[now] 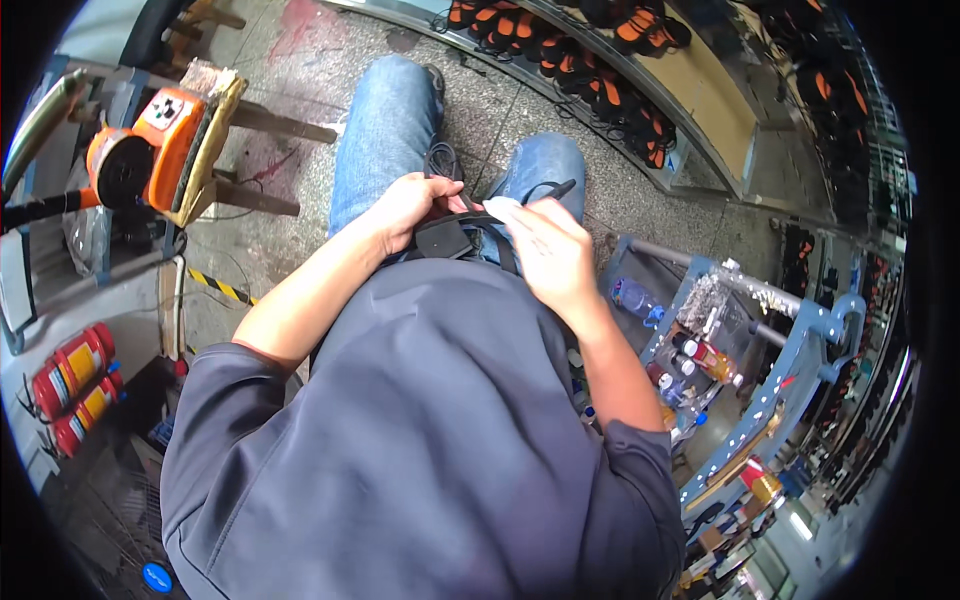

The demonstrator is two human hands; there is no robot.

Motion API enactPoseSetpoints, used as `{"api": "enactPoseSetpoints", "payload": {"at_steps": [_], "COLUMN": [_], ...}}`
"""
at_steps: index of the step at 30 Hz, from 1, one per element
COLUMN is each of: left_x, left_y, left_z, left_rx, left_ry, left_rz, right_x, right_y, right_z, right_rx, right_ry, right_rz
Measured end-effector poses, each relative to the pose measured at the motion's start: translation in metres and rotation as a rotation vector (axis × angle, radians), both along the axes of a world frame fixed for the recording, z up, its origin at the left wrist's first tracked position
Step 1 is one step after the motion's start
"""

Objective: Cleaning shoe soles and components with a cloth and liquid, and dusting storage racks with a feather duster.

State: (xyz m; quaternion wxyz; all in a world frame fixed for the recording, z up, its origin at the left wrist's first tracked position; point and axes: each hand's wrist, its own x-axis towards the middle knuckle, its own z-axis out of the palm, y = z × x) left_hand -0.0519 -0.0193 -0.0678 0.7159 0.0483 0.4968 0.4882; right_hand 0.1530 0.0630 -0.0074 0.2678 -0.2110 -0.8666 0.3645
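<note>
Left hand: the left hand [408, 208] rests over the lap, fingers curled shut around the upper edge of a small black part [442, 238] with a strap or cable running from it.
Right hand: the right hand [548, 252] is closed in a pinch on a thin black pen-like tool [553, 189], its tip pointing away toward the right knee; a small white piece [500, 206] shows at the fingertips, just beside the left hand.
Black part: it lies in the lap between the two hands, on the blue jeans [385, 135], partly hidden by the fingers; its exact kind cannot be told.
Cable: a coil of black cable [441, 158] sits on the jeans just beyond the left hand.
Person: seated, seen from above, in a grey short-sleeved shirt [440, 440].
To the left: an orange machine [150, 145] on a frame, and two red cylinders [75, 385] lower down near the floor.
To the right: a blue metal rack [800, 340] holding small bottles [690, 360] and a clear plastic bottle [632, 295].
Beyond the knees: a long curved worktop [700, 90] with rows of orange-and-black items [610, 90] along its edge.
</note>
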Motion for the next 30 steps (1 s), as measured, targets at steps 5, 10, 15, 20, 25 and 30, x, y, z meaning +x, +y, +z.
{"api": "enactPoseSetpoints", "payload": {"at_steps": [5, 10, 15, 20, 25, 30], "left_x": [0.002, -0.011, -0.011, -0.006, -0.01, -0.006], "left_y": [0.002, -0.005, 0.001, -0.009, -0.007, -0.014], "left_z": [-0.001, -0.031, -0.013, -0.025, -0.032, -0.026], "left_rx": [-0.189, 0.033, -0.05, 0.004, -0.028, 0.05], "left_ry": [0.094, -0.035, 0.068, 0.07, 0.099, 0.098], "left_rz": [0.223, 0.148, 0.163, 0.065, 0.133, 0.094], "right_x": [-0.039, -0.018, -0.059, -0.018, -0.057, -0.026], "right_y": [-0.003, 0.005, -0.001, 0.001, -0.005, -0.004], "right_z": [-0.034, -0.034, -0.036, -0.036, -0.03, -0.034], "right_rx": [0.275, 0.028, 0.053, 0.203, 0.178, 0.25], "right_ry": [-0.316, -0.33, -0.009, -0.392, -0.094, -0.394], "right_rz": [0.111, 0.122, 0.022, 0.133, 0.069, 0.143]}}
